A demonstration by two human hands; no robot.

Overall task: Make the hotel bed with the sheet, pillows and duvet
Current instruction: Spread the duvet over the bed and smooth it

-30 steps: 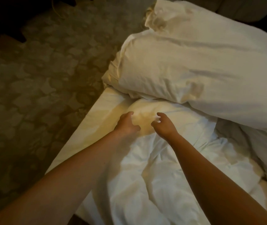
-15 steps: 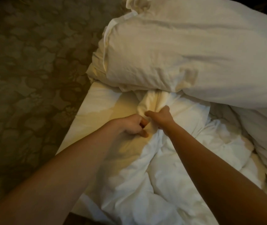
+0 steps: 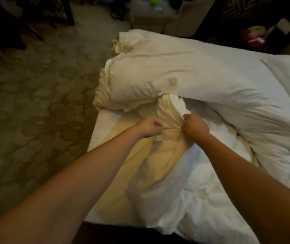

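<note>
carpet (image 3: 35, 111): patterned floor along the left, well apart from the action; nothing of the task lies there.
bed edge (image 3: 103, 127): a bare pale strip running away from the person, just left of the left hand.
left hand (image 3: 150, 126): fingers curled tight, gripping the left side of a gathered fold of white cloth, on the bed-edge side.
sheet (image 3: 168, 111): I take the cloth for the sheet, though it could be part of the duvet. It's bunched into pleats between the two fists. Its long axis runs straight away from the hands, and the far end disappears under the big roll beyond. The slack lies rumpled towards the person.
right hand (image 3: 195, 128): also clenched on the same fold, on its right side. The hands are close together with only the pleats between them, level with each other, neither one nearer.
duvet (image 3: 202, 76): a thick folded roll lying crosswise on the far side of the bed, sitting on the sheet's far end.
what it turns on: the pinned end is directly ahead, so I'd judge the pull has to come back towards the person, or the roll must be lifted.
</note>
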